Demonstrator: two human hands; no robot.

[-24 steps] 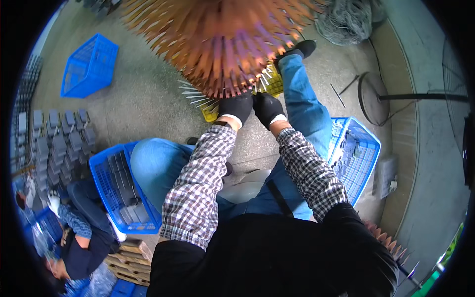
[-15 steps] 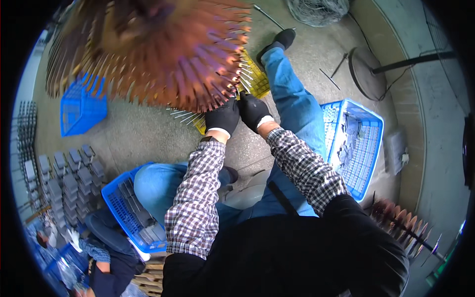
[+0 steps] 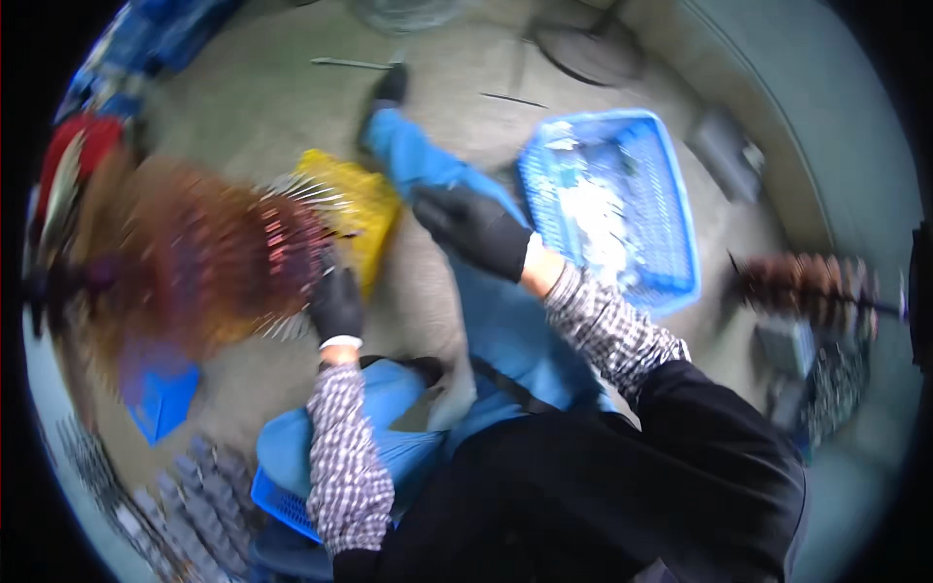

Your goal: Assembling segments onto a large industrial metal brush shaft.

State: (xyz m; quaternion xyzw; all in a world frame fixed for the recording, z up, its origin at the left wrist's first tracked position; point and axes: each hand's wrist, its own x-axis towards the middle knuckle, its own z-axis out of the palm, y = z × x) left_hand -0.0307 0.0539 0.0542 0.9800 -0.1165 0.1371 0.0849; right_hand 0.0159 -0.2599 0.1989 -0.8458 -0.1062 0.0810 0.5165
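A large rack of brown-orange, coppery finned rings point(image 3: 194, 257) fills the left side, smeared by motion, with thin silvery prongs sticking out along its near end. My left hand point(image 3: 337, 303), in a black glove, is at that end of the rack; its fingers are blurred against the prongs, and whatever they hold is hidden. My right hand point(image 3: 471, 228), also black-gloved, is away from the rack, over my knee and just left of a blue basket point(image 3: 688, 228). Its fingers look stretched out, with nothing visible in them. Whitish, blurred pieces point(image 3: 595, 219) lie in the basket.
A yellow basket point(image 3: 374, 209) stands behind the prongs. A blue bin point(image 3: 165, 403) and grey stacked blocks point(image 3: 204, 486) are at lower left. Further off are a round stand base point(image 3: 588, 49) and a rod point(image 3: 350, 63) on the floor. Another finned rack point(image 3: 802, 282) is at right.
My view has swung to the right, so the rack now sits further left. My right hand has left the rack and moved toward the blue basket; my left hand stays at the rack.
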